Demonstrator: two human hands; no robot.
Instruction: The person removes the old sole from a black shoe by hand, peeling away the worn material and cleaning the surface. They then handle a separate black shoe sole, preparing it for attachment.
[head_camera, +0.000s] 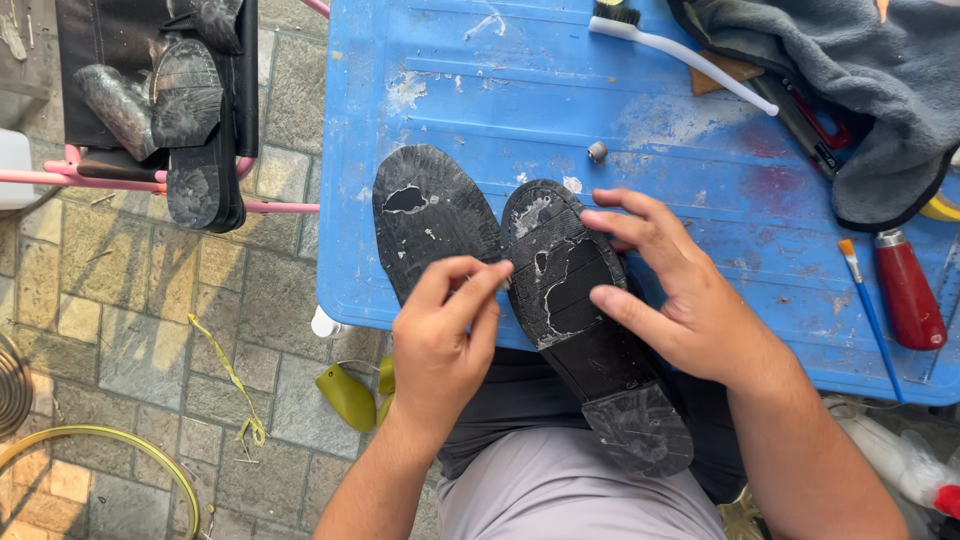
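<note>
Right hand (690, 300) steadies upturned black shoe (590, 330) | left hand (445, 335) pinches at worn sole edge — detached sole (430, 215) alongside | blue table (620, 110).

Two black soles (432, 215) (590, 320), two brushes (680, 48) (868, 305), one grey towel (860, 70)

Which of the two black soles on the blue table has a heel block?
The right-hand sole, steadied by the right hand; the flat left sole has none.
</note>
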